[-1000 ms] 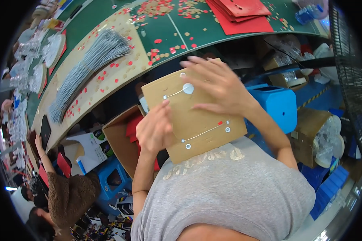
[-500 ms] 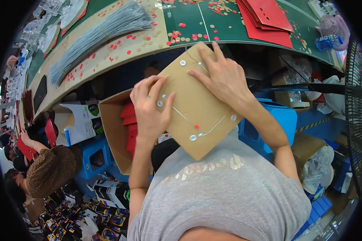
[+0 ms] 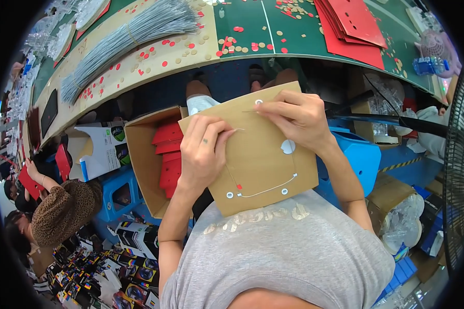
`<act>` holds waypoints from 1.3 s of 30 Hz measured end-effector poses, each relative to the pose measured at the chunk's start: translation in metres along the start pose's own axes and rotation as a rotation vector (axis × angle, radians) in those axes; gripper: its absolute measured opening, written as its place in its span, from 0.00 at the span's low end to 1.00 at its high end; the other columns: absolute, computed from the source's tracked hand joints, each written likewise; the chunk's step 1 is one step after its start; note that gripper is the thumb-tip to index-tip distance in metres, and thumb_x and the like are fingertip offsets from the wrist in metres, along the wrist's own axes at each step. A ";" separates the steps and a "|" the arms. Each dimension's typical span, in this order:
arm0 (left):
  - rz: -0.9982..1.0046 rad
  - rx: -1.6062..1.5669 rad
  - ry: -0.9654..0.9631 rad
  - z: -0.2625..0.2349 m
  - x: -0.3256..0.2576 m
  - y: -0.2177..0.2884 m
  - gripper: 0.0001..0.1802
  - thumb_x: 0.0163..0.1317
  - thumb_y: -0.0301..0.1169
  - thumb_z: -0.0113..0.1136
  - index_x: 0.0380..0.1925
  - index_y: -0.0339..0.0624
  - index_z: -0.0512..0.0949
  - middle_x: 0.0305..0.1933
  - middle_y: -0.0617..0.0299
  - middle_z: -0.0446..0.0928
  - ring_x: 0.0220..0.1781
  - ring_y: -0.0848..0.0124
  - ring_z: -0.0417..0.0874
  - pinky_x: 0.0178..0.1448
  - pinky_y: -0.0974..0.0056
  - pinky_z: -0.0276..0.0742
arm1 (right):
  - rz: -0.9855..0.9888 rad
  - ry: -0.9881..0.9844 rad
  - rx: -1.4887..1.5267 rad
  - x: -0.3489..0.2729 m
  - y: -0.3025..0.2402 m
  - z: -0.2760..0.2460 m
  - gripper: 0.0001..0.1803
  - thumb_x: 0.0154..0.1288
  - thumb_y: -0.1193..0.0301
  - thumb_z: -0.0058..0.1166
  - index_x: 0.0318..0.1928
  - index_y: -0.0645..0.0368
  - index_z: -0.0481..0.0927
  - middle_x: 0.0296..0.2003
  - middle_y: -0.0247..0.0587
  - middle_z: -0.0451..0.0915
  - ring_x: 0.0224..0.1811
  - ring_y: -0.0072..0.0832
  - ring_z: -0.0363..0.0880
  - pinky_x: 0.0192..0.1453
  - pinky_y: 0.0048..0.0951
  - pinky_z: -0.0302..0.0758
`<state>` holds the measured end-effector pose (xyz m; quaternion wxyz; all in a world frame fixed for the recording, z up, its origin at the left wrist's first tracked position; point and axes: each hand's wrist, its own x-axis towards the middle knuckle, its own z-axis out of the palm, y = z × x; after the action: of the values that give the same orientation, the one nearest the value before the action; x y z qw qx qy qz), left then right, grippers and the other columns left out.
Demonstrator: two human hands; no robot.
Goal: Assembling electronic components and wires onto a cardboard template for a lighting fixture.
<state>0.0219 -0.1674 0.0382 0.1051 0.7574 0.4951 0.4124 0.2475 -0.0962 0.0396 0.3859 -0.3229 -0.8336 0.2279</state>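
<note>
Here we are viewing the scene from the left edge inward. A person [image 3: 62, 211] in a spotted brown top is bending low at the far left, beside a blue crate [image 3: 121, 193]. Above them, a bundle of grey wires [image 3: 123, 38] is lying on the tan strip of the work table [image 3: 242, 31], among scattered red and tan paper discs [image 3: 154, 56]. Next, an open cardboard box [image 3: 142, 165] is standing below the table edge, holding stacked red cards [image 3: 169, 157].

At centre, we are seeing the left hand [image 3: 203, 149] gripping the brown cardboard sheet [image 3: 263, 165], fingers curled over its near-left face and pinching a thin wire end against it. The sheet is being held tilted above the lap, just in front of the grey shirt [image 3: 283, 257]. A silver wire [image 3: 265, 189] is running between two eyelets along its lower part.

The right hand [image 3: 294, 118] is resting on the sheet's upper edge, fingertips closed narrowly on a fine wire near an eyelet [image 3: 259, 102]. Farther right, a stack of red sheets [image 3: 355, 26] is lying on the green mat, and a blue plastic bin [image 3: 358, 159] is standing beside the right forearm.
</note>
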 end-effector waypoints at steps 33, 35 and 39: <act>0.208 0.228 -0.448 -0.015 0.062 0.004 0.10 0.49 0.22 0.64 0.33 0.34 0.76 0.30 0.56 0.73 0.36 0.60 0.78 0.34 0.59 0.77 | 0.010 -0.003 0.065 0.011 -0.006 0.010 0.07 0.48 0.81 0.69 0.31 0.61 0.87 0.28 0.39 0.83 0.28 0.36 0.84 0.32 0.33 0.79; 0.256 0.325 -0.657 -0.016 0.064 0.003 0.12 0.49 0.28 0.61 0.34 0.33 0.76 0.31 0.56 0.76 0.40 0.61 0.80 0.37 0.59 0.78 | 0.062 -0.024 0.088 0.008 -0.006 0.009 0.07 0.49 0.84 0.68 0.32 0.64 0.87 0.29 0.42 0.83 0.28 0.36 0.84 0.33 0.32 0.79; 0.317 0.272 -0.568 -0.013 0.058 -0.005 0.08 0.49 0.28 0.59 0.29 0.35 0.77 0.27 0.54 0.77 0.34 0.58 0.84 0.35 0.57 0.80 | 0.072 -0.068 0.114 0.012 -0.008 0.010 0.07 0.50 0.83 0.68 0.32 0.64 0.87 0.29 0.42 0.82 0.29 0.37 0.83 0.34 0.33 0.79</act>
<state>0.0190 -0.1197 0.0738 0.0716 0.9165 0.3725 0.1267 0.2308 -0.0951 0.0446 0.3668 -0.3223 -0.8197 0.2994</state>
